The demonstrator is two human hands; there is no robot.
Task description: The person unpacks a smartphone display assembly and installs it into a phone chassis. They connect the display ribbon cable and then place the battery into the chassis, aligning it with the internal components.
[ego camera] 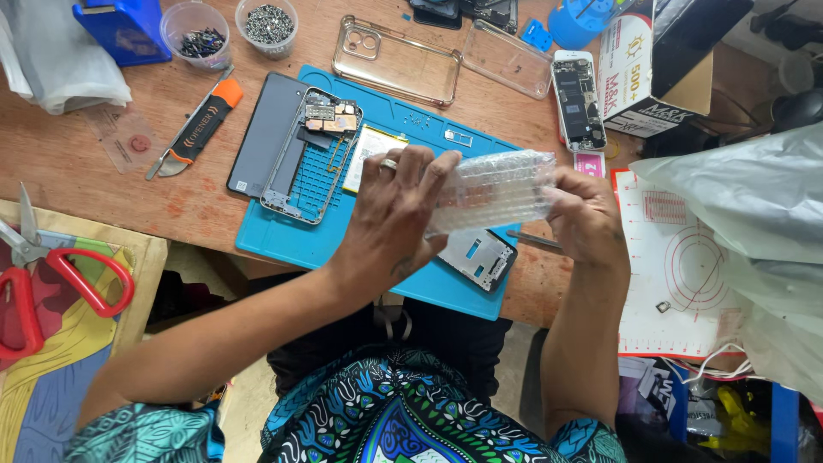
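Both my hands hold a flat packet of clear bubble wrap [493, 189] above the blue work mat [296, 240]. My left hand [390, 219], with a ring on one finger, grips its left end. My right hand [587, 214] grips its right end. Under the packet lies a phone part with a light back [478, 255]. To the left on the mat sits an opened phone frame with a circuit board [313, 154], beside a dark grey back cover [261, 129]. What the wrap contains is hidden.
A utility knife [195, 129] and two tubs of screws [231, 27] lie at the top left. Red-handled scissors [51, 274] rest at the left. Clear phone cases [403, 60], an opened phone [579, 101], a box [643, 77] and a plastic bag [746, 223] sit right.
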